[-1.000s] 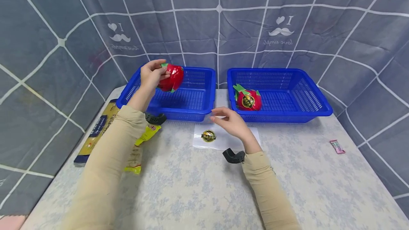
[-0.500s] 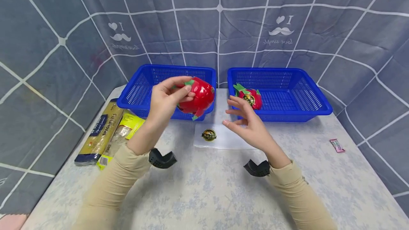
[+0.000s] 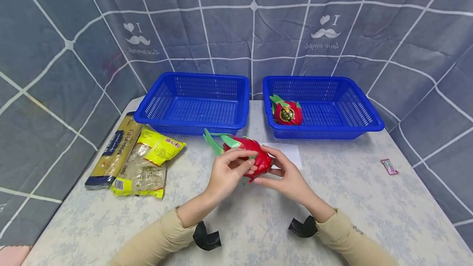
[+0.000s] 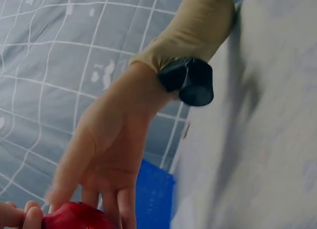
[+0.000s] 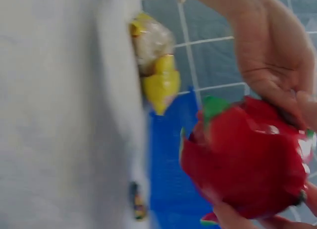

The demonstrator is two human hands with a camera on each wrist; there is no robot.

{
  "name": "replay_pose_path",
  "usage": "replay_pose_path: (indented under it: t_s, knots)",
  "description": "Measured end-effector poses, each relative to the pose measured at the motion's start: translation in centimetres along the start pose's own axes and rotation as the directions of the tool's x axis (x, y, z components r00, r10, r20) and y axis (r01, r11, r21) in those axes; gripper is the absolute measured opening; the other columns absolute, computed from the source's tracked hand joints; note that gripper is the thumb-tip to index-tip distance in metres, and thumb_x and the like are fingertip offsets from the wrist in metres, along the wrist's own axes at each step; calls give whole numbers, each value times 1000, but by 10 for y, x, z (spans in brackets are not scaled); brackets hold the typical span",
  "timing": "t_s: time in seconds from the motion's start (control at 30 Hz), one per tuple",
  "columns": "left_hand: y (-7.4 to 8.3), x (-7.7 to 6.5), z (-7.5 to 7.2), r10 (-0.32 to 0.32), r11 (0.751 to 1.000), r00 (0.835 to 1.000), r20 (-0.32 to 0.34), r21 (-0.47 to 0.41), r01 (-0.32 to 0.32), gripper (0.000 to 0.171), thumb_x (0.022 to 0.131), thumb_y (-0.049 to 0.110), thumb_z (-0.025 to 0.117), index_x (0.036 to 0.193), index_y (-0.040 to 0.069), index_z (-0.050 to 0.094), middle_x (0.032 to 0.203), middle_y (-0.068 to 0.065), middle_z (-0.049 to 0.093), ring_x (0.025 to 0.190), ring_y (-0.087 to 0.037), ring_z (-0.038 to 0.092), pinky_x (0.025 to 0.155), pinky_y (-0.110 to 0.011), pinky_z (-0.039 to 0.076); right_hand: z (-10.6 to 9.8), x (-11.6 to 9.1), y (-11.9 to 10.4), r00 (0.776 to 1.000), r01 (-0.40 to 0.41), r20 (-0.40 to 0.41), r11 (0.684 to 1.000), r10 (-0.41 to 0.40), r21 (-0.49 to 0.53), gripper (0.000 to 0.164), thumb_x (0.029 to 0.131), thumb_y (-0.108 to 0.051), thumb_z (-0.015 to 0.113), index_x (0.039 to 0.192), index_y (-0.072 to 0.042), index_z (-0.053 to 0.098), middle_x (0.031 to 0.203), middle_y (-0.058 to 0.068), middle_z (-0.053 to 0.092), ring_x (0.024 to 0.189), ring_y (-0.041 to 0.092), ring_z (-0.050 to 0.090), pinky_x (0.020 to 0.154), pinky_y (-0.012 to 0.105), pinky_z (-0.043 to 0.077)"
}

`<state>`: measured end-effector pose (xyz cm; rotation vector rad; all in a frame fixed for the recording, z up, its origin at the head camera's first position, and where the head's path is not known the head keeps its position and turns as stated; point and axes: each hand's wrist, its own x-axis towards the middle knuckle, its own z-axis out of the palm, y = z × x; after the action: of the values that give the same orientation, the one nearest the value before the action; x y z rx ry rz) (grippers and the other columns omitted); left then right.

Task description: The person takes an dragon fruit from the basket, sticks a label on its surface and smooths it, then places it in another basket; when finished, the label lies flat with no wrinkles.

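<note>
A red dragon fruit (image 3: pixel 264 162) with green leafy tips is held between both hands over the table. My left hand (image 3: pixel 223 175) grips it from the near left side, thumb and fingers pinching its skin. Around its right end curl the fingers and thumb of my right hand (image 3: pixel 290 177). In the right wrist view the dragon fruit (image 5: pixel 242 160) fills the lower right, with fingertips at its edges. Only its red top shows in the left wrist view. Another dragon fruit (image 3: pixel 293 110), bearing a round black-and-gold label, lies in the right blue basket (image 3: pixel 318 134).
The left blue basket (image 3: pixel 196 127) stands at the back with nothing in it. Left of the hands lie a spaghetti pack (image 3: pixel 114 151) and yellow-and-clear food bags (image 3: pixel 138 180). A white sheet (image 3: pixel 294 155) lies behind the right hand. A small pink packet (image 3: pixel 389 166) is at far right.
My left hand has brought the dragon fruit from over the left basket toward me and rightward, its leaves now pointing left. My right hand has come to its right end and holds it.
</note>
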<state>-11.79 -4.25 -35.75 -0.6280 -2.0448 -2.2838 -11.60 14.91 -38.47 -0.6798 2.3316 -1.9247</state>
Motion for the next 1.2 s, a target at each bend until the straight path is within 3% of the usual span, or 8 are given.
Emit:
replay_pose_path:
  t_s: [0.17, 0.33, 0.53, 0.63, 0.73, 0.93, 1.1, 1.2]
  knots:
    - [-18, -12, 8, -152, 985, 988, -16, -89, 150, 21, 84, -11, 60, 105, -12, 64, 97, -21, 59, 74, -21, 69, 70, -33, 56, 0, -7, 21, 998, -60, -29, 997, 62, 47, 65, 74, -3, 79, 132, -4, 51, 130, 19, 51, 94, 20, 66, 76, 33, 55]
    - [-28, -13, 6, -248, 963, 969, 15, -106, 248, 22, 85, -8, 61, 106, -14, 62, 95, -22, 65, 75, -17, 69, 72, -31, 55, -9, -8, 42, 993, -109, 51, 991, 105, 83, 64, 74, -2, 78, 132, 0, 51, 129, 22, 51, 92, 21, 67, 76, 33, 55]
    - [-20, 0, -18, -156, 984, 979, 132, 103, 143, 22, 86, 1, 64, 105, -10, 64, 92, -21, 68, 72, -21, 68, 64, -34, 56, -26, -7, 46, 982, -103, 163, 993, 92, 60, 65, 75, -5, 78, 133, -2, 50, 133, 21, 48, 94, 25, 66, 78, 35, 54]
    - [-18, 9, -35, -135, 970, 985, 104, 218, 110, 21, 87, 7, 66, 103, -6, 66, 93, -17, 69, 76, -22, 67, 68, -35, 56, -35, -7, 44, 978, -91, 188, 996, 85, 22, 65, 74, -6, 79, 133, -3, 51, 136, 19, 46, 99, 23, 63, 79, 36, 54]
    - [-27, 16, -48, -155, 939, 982, 107, 326, 112, 25, 87, 13, 67, 107, -3, 66, 103, -14, 68, 92, -23, 64, 83, -37, 51, -41, -7, 42, 977, -74, 198, 997, 77, -20, 65, 73, -6, 80, 132, -6, 52, 137, 14, 46, 104, 20, 60, 80, 36, 53]
    - [-42, 18, -56, -286, 875, 922, 261, 463, 140, 46, 89, 28, 64, 126, 1, 56, 123, -14, 59, 116, -27, 53, 99, -43, 40, -46, -6, 43, 969, -83, 229, 996, 90, -37, 73, 75, -7, 79, 138, -3, 42, 138, 17, 44, 110, 22, 57, 83, 35, 52]
    - [-41, 20, -59, -383, 861, 863, 329, 466, 204, 58, 89, 35, 62, 135, 1, 48, 131, -16, 53, 113, -28, 55, 93, -38, 45, -48, -4, 44, 944, -176, 281, 984, 171, -9, 78, 80, -8, 75, 143, 2, 30, 134, 26, 44, 104, 24, 62, 83, 32, 52]
    - [-40, 21, -61, -430, 854, 819, 379, 466, 232, 64, 88, 36, 64, 138, 2, 43, 135, -16, 49, 118, -28, 52, 95, -38, 44, -48, -5, 44, 938, -162, 311, 987, 154, 0, 75, 81, -6, 73, 142, 3, 32, 127, 28, 49, 100, 23, 63, 82, 33, 53]
